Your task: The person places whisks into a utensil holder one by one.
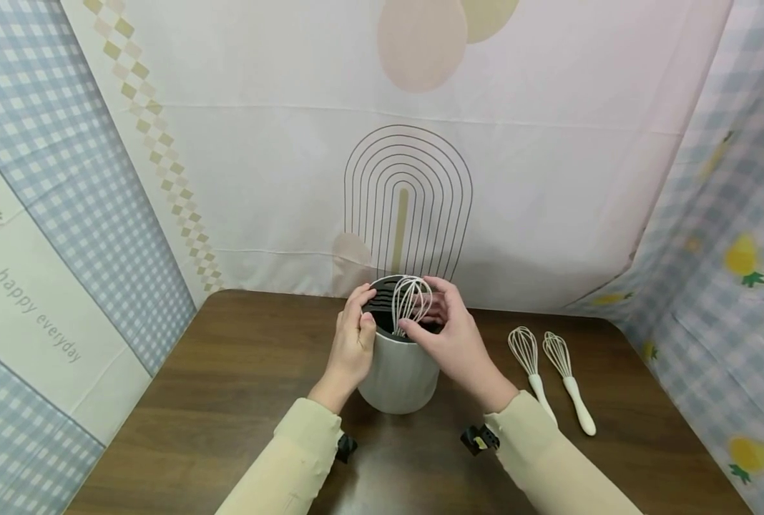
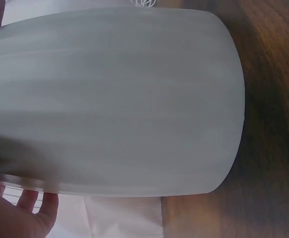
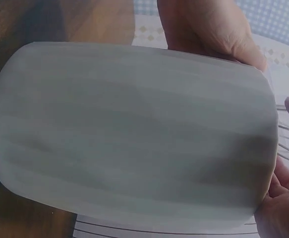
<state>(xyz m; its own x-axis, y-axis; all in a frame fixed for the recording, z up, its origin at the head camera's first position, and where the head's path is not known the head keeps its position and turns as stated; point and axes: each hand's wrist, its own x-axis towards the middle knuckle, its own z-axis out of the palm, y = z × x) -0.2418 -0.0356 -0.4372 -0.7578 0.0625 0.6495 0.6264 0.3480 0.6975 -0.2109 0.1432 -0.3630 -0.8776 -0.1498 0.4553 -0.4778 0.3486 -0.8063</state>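
Right grip point(image 1: 456, 340): I read its thumb and fingers as curled about the balloon-shaped head of a white wire whisk point(image 1: 411, 304), pinching it; how firmly, I cannot tell. The whisk stands head up in the mouth of a tall, pale grey, faintly ribbed cylindrical container point(image 1: 399, 375), its lower end hidden inside. Left grip point(image 1: 350, 347): wrapped around the container's left side at the rim, holding it. In the mouth, left of the whisk, I note a black slotted piece point(image 1: 385, 302). Container upright on a dark brown wood-grain desk point(image 1: 247, 379). To its right, well apart, a cream-handled wire whisk point(image 1: 535, 379) and a second cream-handled wire whisk point(image 1: 571, 390) lie side by side, heads toward the far edge; from my head view the cream fabric sleeve point(image 1: 543, 447) on the right arm meets the first one's handle end. Behind the desk hangs a white cloth point(image 1: 260, 179) printed with thin dark arches.
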